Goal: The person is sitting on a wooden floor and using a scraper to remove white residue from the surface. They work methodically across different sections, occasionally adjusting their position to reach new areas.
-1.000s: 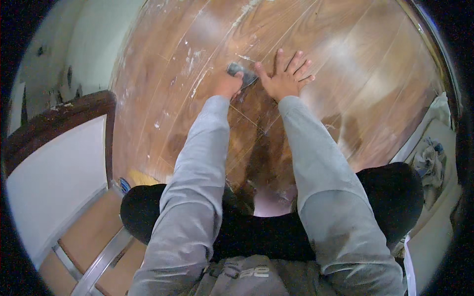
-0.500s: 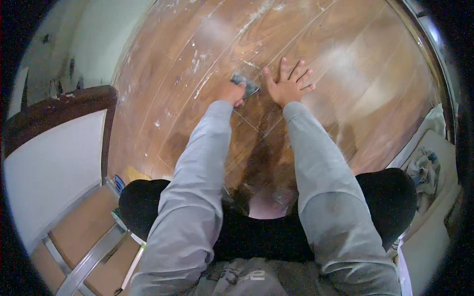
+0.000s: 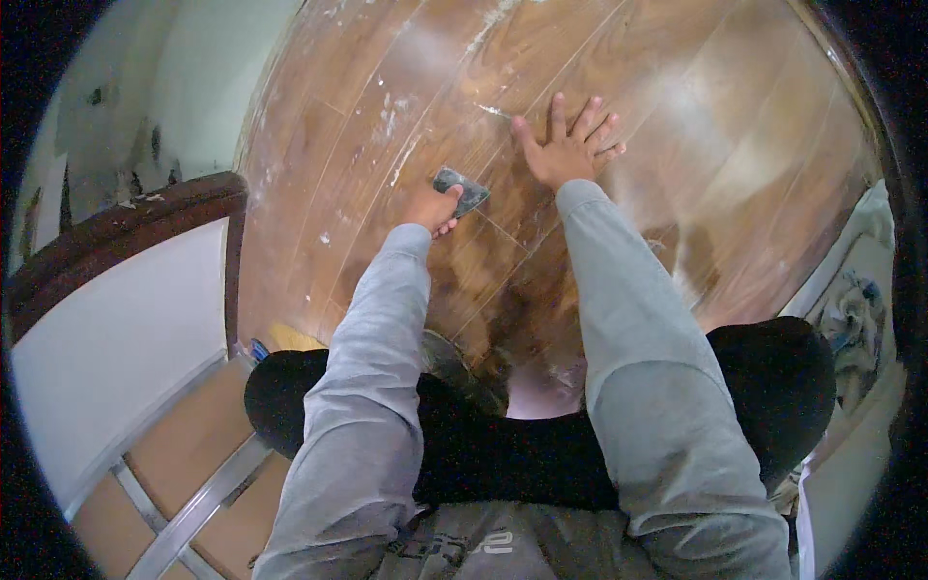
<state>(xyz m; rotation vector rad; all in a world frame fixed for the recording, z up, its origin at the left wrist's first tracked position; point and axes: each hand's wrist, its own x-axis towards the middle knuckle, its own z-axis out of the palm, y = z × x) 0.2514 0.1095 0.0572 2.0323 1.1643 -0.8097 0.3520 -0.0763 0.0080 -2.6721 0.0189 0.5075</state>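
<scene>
My left hand (image 3: pixel 432 208) is closed around a grey scraper (image 3: pixel 462 190), a flat dark blade held low over the wood-plank floor (image 3: pixel 319 184). Whether its edge touches the boards I cannot tell. To the right of it, my right hand (image 3: pixel 568 145) lies flat on the planks with its fingers spread, holding nothing. White smears and specks (image 3: pixel 391 116) mark the boards ahead and to the left of my hands. A short white streak (image 3: pixel 493 110) runs just left of my right fingertips.
A dark wooden frame (image 3: pixel 126 215) with a white panel stands at the left, below a stained pale wall (image 3: pixel 198 87). Brown panels with metal strips (image 3: pixel 198 507) lie at the lower left. Crumpled cloth (image 3: pixel 851 314) rests on the right beside my knee.
My left hand has drawn the scraper back toward me and to the left. My right hand stays spread on the floor, slightly farther forward. The view has shifted a little.
</scene>
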